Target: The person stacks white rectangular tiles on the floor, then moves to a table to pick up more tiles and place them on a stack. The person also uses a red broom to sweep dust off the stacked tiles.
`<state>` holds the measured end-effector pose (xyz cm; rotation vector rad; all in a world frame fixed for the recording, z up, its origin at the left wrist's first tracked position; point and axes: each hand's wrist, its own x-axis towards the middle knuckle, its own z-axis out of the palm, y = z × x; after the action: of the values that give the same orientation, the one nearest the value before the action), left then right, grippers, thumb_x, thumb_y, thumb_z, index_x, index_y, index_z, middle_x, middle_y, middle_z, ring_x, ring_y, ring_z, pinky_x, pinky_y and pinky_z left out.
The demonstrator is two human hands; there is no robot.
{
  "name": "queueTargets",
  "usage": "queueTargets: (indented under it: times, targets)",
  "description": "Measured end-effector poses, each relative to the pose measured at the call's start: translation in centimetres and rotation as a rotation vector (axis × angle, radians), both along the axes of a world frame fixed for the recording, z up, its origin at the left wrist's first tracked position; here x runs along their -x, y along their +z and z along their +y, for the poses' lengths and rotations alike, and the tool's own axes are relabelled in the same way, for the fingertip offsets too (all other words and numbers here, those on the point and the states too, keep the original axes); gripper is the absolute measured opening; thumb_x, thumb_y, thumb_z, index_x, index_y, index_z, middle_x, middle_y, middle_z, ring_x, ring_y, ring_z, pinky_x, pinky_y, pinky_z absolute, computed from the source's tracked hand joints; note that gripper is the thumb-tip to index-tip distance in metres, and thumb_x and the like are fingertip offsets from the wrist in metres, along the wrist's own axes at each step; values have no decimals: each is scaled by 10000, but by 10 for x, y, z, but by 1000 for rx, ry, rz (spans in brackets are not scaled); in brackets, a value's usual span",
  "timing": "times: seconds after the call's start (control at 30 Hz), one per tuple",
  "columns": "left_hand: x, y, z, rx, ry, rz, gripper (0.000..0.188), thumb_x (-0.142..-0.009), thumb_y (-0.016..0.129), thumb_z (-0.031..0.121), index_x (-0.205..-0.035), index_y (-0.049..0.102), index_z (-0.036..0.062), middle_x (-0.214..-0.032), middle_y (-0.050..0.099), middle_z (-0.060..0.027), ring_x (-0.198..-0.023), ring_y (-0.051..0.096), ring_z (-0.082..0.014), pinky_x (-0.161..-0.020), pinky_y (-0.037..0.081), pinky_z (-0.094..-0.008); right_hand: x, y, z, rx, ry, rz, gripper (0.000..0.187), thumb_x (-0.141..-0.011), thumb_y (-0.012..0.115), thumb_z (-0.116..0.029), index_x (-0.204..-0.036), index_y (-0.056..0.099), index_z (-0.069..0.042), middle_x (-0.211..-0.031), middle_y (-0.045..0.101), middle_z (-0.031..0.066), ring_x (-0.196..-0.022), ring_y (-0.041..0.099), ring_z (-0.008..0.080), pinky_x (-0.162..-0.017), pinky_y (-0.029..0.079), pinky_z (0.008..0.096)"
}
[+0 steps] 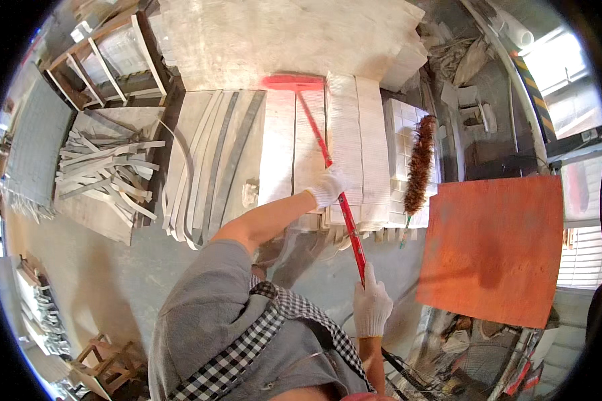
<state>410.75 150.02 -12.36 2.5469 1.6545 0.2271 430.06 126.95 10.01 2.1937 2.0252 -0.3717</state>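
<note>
My left hand (328,186), in a white knit glove, is closed round the middle of a red broom's handle (350,224). Lower down, my right hand (372,306), gloved the same way, grips the handle near its end. The broom's wide red head (293,83) is a little blurred. It lies over the far end of the white stacked strips (311,144), against the edge of a large pale board (287,40). Whether its bristles touch the stack I cannot tell.
A brown feather duster (419,167) lies on a white stack at right, beside an orange-red board (491,250). Long grey strips (214,160) and a heap of loose strips (110,167) are at left. A wooden frame (107,63) stands far left, a small wooden stool (104,364) near left.
</note>
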Motion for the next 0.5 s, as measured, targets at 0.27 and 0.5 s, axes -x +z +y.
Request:
queueTargets:
  times: [0.27,0.5]
  targets:
    - [112,-38,32,-100,-55,-219,133,-694,691,94,-763,588,139,-773,602,-79,-844,607,-302,-807,472,-388,64,-45,62,-50,171,240,454,-882,612,-211,-1332,554,-241,-827,655,186,-710,656,391,-616,514,492]
    - [57,17,1,-234,-73,-156,63,-755,631,96,-725,605,144,-733,593,-54,-811,593,-281,-813,459,-395,27,-14,22,-25,81,152,473,-901,580,-216,-1367,511,-260,-809,648,168,-721,660,391,-611,514,490]
